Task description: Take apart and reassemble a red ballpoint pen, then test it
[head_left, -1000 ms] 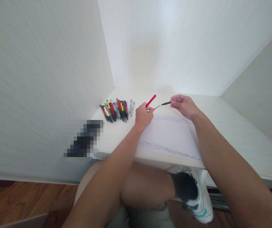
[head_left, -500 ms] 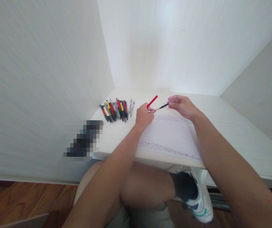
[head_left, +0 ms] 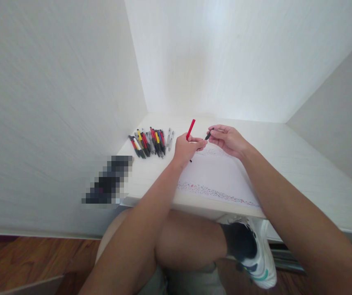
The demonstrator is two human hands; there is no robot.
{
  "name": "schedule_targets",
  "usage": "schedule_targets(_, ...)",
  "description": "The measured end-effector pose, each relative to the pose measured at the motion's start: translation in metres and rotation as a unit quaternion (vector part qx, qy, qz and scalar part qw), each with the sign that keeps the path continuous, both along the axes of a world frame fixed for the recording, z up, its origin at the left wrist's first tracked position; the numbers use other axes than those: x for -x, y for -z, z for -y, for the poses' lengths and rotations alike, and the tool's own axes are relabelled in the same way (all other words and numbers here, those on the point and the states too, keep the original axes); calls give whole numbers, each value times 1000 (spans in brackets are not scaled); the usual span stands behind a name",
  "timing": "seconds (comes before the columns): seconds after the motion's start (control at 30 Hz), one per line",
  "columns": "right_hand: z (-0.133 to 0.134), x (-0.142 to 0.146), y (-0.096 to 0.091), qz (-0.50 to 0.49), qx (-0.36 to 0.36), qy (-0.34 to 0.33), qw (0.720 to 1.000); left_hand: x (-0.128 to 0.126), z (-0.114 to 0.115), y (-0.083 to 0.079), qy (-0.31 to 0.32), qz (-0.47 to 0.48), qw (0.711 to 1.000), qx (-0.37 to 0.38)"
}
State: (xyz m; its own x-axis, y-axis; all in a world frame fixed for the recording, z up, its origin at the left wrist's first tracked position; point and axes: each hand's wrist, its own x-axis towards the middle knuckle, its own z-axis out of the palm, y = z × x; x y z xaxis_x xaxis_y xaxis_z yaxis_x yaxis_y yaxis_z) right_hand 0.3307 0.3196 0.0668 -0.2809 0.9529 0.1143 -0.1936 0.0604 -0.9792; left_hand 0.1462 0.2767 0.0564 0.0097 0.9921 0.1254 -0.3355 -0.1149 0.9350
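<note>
My right hand has brought the black grip it pinches up to my left hand, which holds the red barrel, tipped steeper than before; paper lies beneath both.

We see smooth plastic on the red pen barrel; the black pen grip looks matt, plastic or rubber, we cannot tell which; the bundled pens are plastic too, and the clear pens see-through; the sheet is matt paper; the desk and wall panel look smooth, faintly streaked; below, we see a wood-grained floor with slight gloss, a matt cloth sock and cloth shorts.
</note>
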Motion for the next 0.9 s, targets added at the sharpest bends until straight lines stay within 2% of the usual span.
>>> schedule_targets(0.2,10,9,-7,-15,16,-61,998,1,-2,3,36,104,994,23)
schedule_targets(0.33,13,14,-7,-17,27,-73,997,2,-5,5,67,138,987,52)
schedule_targets(0.43,13,16,-6,-19,27,-59,998,4,-8,3,93,139,983,73)
schedule_targets(0.67,11,20,-7,-15,22,2,1000,17,-6,-9,147,162,957,192)
schedule_targets(0.9,-3,2,-12,-103,-6,98,990,14,0,-13,189,99,961,177)
